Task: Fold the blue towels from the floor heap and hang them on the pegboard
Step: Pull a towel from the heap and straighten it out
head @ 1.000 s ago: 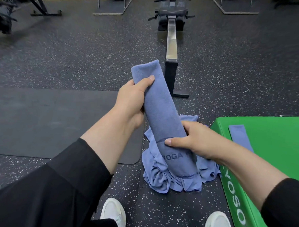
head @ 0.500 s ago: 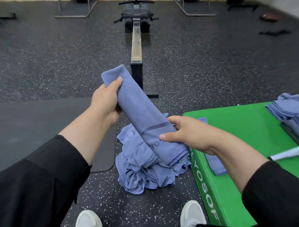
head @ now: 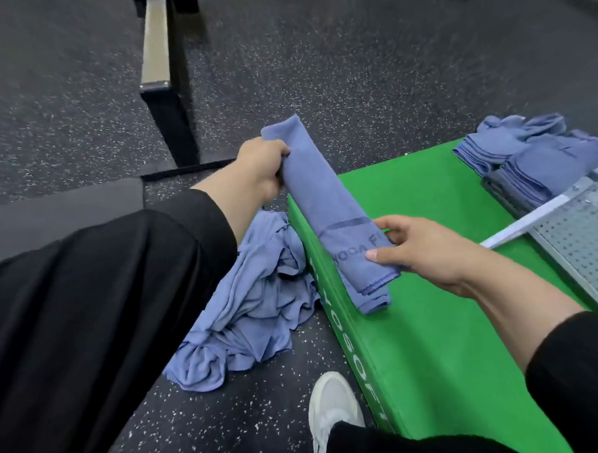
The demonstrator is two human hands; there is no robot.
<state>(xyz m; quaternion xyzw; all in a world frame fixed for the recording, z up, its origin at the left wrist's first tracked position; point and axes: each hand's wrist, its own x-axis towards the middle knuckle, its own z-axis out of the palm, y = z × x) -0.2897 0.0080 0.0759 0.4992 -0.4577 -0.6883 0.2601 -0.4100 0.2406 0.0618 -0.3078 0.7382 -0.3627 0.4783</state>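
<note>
A crumpled heap of blue towels [head: 252, 313] lay on the speckled rubber floor [head: 331, 73] beside the green foam block [head: 457, 336], which carried folded stacks [head: 520, 157] and a perforated metal pegboard [head: 578, 231]. The left hand [head: 259, 166] gripped the far end of the folded towel [head: 329, 207]; the right hand [head: 416, 252] pinched its near end above the block.

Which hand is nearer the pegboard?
Right. The right hand holds the folded towel just left of the pegboard; the left hand grips its far end.
</note>
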